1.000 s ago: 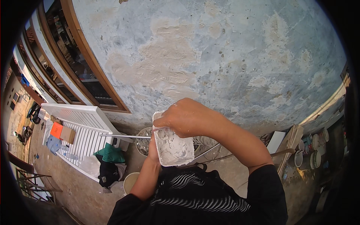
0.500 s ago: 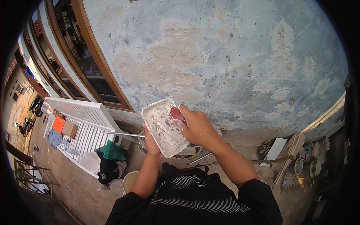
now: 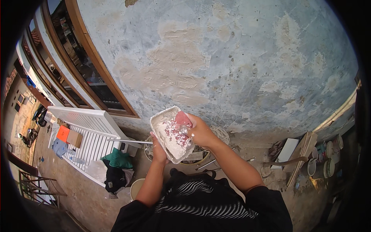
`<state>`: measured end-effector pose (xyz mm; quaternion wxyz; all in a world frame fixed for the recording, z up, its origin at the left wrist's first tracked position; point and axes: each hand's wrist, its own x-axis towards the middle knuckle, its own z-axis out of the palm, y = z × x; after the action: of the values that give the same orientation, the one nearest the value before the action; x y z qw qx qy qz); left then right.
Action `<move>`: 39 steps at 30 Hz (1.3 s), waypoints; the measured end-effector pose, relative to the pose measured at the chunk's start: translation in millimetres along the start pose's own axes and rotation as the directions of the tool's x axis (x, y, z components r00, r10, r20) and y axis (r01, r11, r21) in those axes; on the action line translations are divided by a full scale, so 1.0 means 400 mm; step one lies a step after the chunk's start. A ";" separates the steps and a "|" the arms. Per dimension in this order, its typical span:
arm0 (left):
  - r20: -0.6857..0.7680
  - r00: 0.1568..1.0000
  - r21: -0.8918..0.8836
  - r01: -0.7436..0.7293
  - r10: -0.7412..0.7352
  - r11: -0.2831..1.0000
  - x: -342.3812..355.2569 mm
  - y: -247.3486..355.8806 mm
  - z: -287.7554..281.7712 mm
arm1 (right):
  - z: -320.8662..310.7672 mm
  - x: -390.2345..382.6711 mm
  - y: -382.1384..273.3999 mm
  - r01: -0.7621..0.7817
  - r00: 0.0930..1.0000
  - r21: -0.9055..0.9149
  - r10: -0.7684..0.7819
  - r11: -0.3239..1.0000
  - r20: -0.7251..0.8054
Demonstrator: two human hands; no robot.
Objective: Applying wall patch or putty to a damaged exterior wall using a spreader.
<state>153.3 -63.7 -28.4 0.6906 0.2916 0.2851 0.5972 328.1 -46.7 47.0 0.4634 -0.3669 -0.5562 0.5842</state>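
Note:
My left hand (image 3: pixel 159 150) is closed around the left edge of a small rectangular white tray (image 3: pixel 153 123), tilted in front of my body. Thick off-white paste, like wall putty (image 3: pixel 167 124), coats its inside. My right hand (image 3: pixel 201 132) grips a flat red scraper (image 3: pixel 182 120) over the tray's right half. Paste is smeared across the scraper's face and specks my right fingers. Part of the scraper is hidden behind that hand.
Ahead stands a pale blue wall (image 3: pixel 239 77) with beige patches. A white slatted bench (image 3: pixel 91 149) holds boxes and cloths at left. Below the tray sits a wide round container (image 3: pixel 197 160). Boards (image 3: pixel 297 158) and buckets (image 3: pixel 329 168) are at right.
The scraper has turned in my right hand, now showing more of its paste-smeared red face. The tray has shifted slightly right and down in view, still in my left hand.

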 end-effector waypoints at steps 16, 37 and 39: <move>-0.146 0.987 0.138 0.083 -0.062 0.987 0.013 -0.027 -0.050 | -0.041 -0.018 0.052 -0.205 0.974 0.532 0.223 0.822 0.030; 0.019 0.999 -0.478 -0.026 0.040 0.878 0.096 0.250 -0.201 | -0.029 0.251 -0.169 0.191 0.903 0.481 0.039 0.855 -0.428; 0.025 0.998 -0.513 -0.032 0.052 0.858 0.126 0.283 -0.238 | 0.006 0.303 -0.191 0.211 0.898 0.468 0.020 0.858 -0.440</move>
<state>14.2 5.4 -10.1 0.7355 0.1148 0.0965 0.6608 299.5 63.9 133.4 0.6830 -0.3236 -0.2856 0.5893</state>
